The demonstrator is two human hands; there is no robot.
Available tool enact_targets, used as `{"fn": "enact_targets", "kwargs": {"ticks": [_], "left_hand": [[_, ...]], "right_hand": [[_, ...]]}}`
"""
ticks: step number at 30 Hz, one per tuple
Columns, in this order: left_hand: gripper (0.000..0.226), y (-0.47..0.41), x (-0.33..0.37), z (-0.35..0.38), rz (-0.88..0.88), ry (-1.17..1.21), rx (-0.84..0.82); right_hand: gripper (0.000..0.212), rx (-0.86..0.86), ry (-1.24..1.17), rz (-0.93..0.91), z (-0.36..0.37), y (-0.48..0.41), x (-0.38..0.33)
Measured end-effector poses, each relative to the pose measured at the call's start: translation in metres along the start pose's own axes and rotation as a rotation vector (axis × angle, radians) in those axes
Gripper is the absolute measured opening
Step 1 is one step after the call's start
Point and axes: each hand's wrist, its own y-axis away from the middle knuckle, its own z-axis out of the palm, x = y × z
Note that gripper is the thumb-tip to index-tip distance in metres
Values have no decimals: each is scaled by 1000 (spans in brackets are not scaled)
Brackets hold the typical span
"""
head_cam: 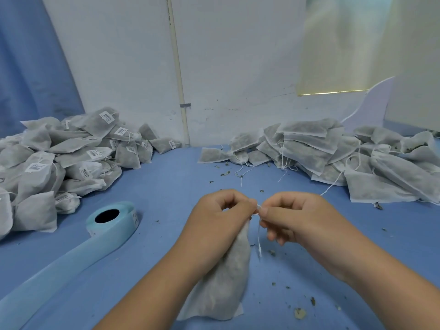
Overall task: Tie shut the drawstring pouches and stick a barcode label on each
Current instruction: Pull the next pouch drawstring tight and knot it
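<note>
A grey-white filled pouch (223,284) stands upright on the blue table (166,184) in front of me. My left hand (214,217) grips its gathered neck. My right hand (290,215) pinches the white drawstring (259,241) right beside the neck, and a loose end of the string hangs down between the hands. A roll of barcode labels (112,220) on light blue backing lies to the left, its strip (47,279) trailing toward the near left edge.
A heap of tied, labelled pouches (59,160) fills the left side. A heap of unlabelled pouches (345,158) with loose strings lies at the right back. Dried herb crumbs (300,313) are scattered over the table. A white wall (226,67) stands behind.
</note>
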Motion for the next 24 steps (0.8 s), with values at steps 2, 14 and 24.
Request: {"fn": "enact_targets", "kwargs": {"ticks": [2,14,24], "left_hand": [[19,0,0,0,1,-19,15],[23,3,3,4,-29,7,4],[24,3,3,3,-3,-2,0]], "right_hand": [[13,7,13,12,0,1,-1],[10,77,-168,53,3,2,-4],[10,157,-55,30,4,2,-3]]}}
